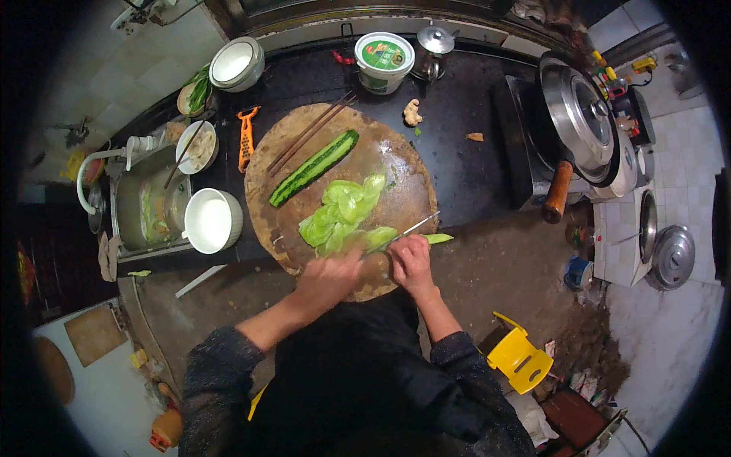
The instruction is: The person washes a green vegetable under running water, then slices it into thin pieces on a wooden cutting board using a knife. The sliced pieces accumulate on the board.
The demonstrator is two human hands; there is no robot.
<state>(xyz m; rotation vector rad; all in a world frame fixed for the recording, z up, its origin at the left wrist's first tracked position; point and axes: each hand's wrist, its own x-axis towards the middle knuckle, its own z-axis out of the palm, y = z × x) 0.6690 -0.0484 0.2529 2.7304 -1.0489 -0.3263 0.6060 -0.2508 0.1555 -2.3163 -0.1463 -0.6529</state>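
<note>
On a round wooden chopping board (pixel 400 200), my left hand (pixel 334 271), blurred, grips a knife whose thin blade (pixel 420 223) slants up to the right. Its handle is hidden in that hand. My right hand (pixel 412 260) holds down a pale green vegetable piece (pixel 441 238), whose pointed end sticks out to the right. Overlapping pale green vegetable slices (pixel 342 208) lie left of the blade. Farther back on the board rest a partly peeled cucumber (pixel 314 167) and a pair of dark wooden chopsticks (pixel 311 134).
Left of the board are an orange peeler (pixel 246 139), a white cup (pixel 212 221), a bowl with a chopstick (pixel 197 147) and a sink (pixel 151 211). Behind stand a lidded tub (pixel 384 61) and ginger (pixel 412 113). A lidded pan (pixel 577 111) sits on the stove at right.
</note>
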